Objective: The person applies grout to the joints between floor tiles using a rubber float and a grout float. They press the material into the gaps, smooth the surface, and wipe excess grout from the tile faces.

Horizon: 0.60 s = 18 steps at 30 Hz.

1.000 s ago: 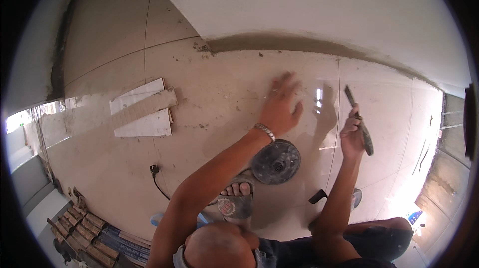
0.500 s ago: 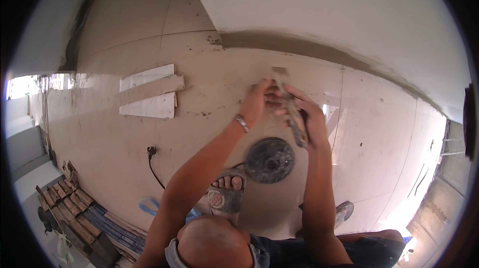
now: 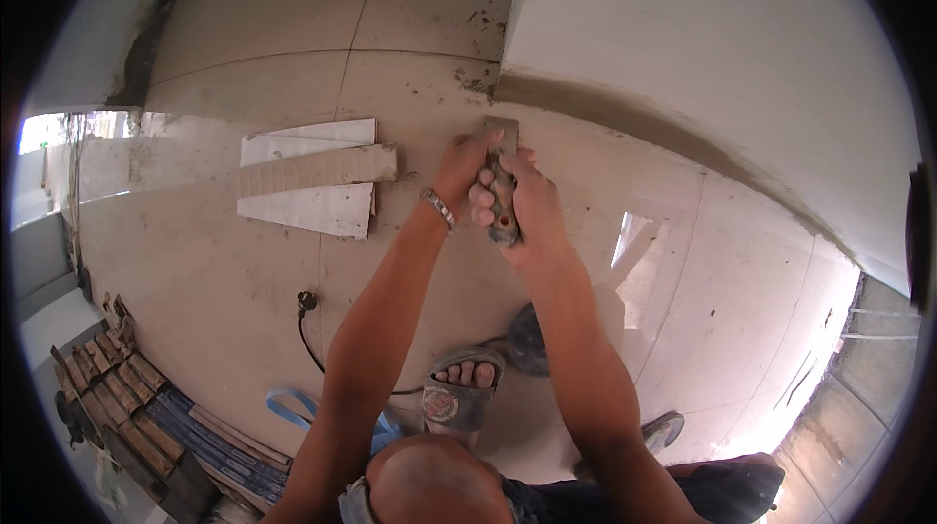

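The view is mostly filled by the tiled floor (image 3: 220, 304), bounded at upper right by a white wall (image 3: 703, 46) with a dark band along its foot. A stack (image 3: 146, 407) of brown and blue pieces is seen at lower left. Two white boards (image 3: 312, 210) are laid on the floor, crossed by a beige strip (image 3: 322, 165). A dark disc (image 3: 528, 341) is partly hidden by the right forearm. The scraper's handle is wrapped by the curled fingers of the right hand (image 3: 532, 197); its blade end is touched by the left hand (image 3: 461, 168), whose grip cannot be told. The scraper (image 3: 503, 204) is held over the floor, blade pointed away, near the wall's corner. A black plug (image 3: 307, 301) is left beyond the left forearm.
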Tool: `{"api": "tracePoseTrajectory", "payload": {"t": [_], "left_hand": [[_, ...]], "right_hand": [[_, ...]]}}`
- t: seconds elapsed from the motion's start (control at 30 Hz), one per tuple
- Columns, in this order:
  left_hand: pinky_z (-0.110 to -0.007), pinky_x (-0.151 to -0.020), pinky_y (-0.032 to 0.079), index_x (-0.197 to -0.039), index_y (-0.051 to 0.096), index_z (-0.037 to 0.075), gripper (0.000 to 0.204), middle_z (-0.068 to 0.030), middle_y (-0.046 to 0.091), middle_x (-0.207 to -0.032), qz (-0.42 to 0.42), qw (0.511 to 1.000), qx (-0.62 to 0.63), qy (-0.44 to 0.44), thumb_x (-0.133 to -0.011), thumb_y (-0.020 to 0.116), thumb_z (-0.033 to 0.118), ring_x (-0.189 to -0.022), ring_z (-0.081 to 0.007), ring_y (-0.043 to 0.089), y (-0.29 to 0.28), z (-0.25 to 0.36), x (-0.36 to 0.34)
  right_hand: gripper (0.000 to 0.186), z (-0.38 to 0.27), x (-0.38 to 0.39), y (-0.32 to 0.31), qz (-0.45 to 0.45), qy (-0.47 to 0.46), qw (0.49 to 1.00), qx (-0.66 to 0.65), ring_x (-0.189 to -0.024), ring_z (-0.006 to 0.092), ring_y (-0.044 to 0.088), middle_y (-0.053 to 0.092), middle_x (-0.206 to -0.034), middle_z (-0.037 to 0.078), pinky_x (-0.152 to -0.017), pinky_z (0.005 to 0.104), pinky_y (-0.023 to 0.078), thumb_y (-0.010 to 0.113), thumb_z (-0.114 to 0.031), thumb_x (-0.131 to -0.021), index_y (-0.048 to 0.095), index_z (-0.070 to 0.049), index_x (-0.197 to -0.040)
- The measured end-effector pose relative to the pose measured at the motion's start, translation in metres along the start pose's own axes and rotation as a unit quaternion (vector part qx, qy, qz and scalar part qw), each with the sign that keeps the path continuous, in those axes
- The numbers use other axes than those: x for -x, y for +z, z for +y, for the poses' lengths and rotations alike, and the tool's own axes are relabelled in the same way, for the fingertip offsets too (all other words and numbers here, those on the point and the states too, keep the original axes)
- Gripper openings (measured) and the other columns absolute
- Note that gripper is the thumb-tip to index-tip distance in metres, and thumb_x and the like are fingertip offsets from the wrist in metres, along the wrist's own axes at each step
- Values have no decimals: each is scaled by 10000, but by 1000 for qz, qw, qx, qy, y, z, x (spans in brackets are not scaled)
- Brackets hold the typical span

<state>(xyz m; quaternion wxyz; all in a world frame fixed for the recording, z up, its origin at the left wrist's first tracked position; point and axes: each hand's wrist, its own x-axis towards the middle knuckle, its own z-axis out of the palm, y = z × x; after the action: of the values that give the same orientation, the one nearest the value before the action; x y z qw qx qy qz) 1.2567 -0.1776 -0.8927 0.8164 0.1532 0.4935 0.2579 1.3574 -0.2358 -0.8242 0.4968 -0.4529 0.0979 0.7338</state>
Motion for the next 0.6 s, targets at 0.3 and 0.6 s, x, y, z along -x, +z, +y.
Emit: {"api": "tracePoseTrajectory", "payload": {"t": [0.3, 0.6], "left_hand": [[-297, -424, 399, -898, 651, 3, 315, -26, 610, -652, 93, 992, -83, 14, -934, 637, 315, -472, -116, 480, -2, 14, -17], [-332, -453, 479, -904, 639, -25, 292, -91, 681, -762, 24, 999, -9, -37, -881, 682, 263, -552, -168, 594, -28, 20, -31]], "right_hand": [[53, -9, -11, 11, -22, -16, 999, -40, -674, 168, 514, 531, -891, 79, -502, 284, 423, 467, -101, -1040, 463, -92, -1092], [32, 12, -13, 30, -5, -19, 995, -96, -686, 173, 512, 515, -899, 77, -503, 297, 419, 444, -115, -1059, 440, -109, -1090]]}}
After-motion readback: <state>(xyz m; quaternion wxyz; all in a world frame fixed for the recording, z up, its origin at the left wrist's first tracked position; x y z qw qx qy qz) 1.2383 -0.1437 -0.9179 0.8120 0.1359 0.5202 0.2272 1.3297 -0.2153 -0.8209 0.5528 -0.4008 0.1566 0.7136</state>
